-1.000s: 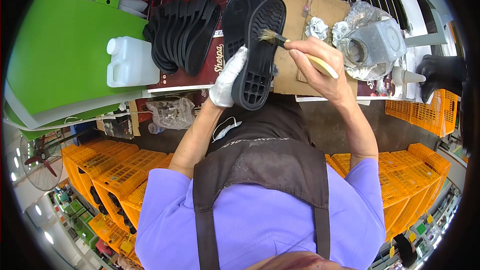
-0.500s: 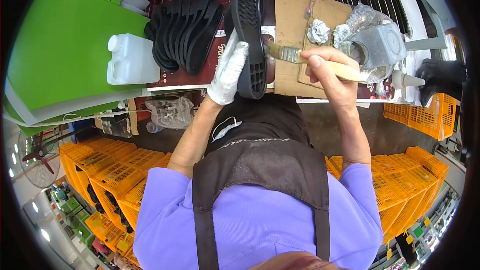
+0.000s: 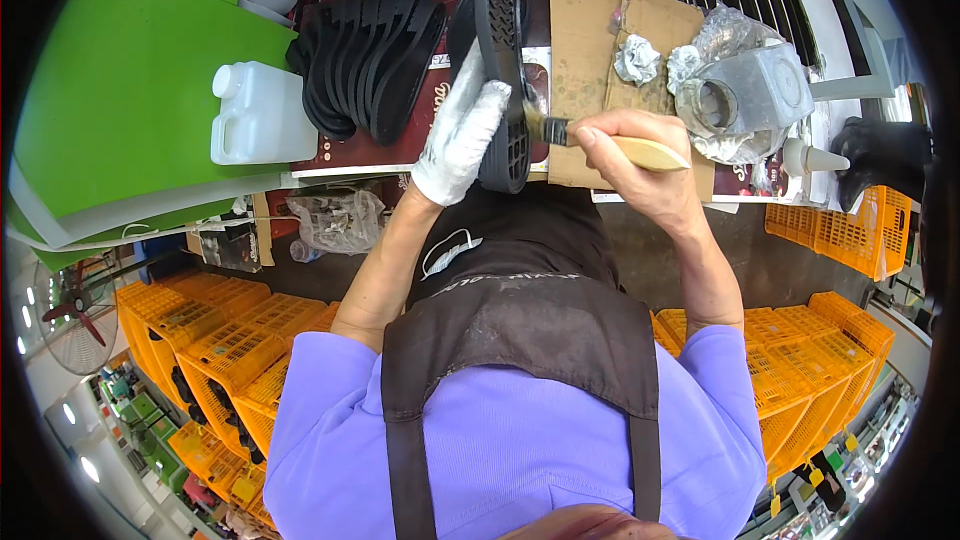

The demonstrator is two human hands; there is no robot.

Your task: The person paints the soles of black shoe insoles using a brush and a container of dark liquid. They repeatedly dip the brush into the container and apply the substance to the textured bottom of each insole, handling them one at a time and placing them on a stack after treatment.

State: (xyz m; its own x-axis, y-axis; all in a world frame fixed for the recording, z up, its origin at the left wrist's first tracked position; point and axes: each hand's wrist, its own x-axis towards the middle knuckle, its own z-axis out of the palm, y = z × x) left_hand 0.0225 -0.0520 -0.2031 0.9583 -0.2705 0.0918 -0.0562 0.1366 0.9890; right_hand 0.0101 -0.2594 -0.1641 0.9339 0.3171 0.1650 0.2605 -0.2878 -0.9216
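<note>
Two busy hands: your gloved left grip [image 3: 462,145] holds the black sole [image 3: 511,70], tipped further on edge than a second ago. Your right grip [image 3: 630,155] has the brush [image 3: 556,131], now at the sole's side. Sole stack [image 3: 365,70]'s left of your left grip, cloudy jar [image 3: 765,88] beyond your right.

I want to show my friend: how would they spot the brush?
Look beyond the purple shirt to the tan cardboard. Over its nearer end, the bare right hand holds the brush. Unlike the black sole beside it, it has a pale handle and a dark band.
</note>
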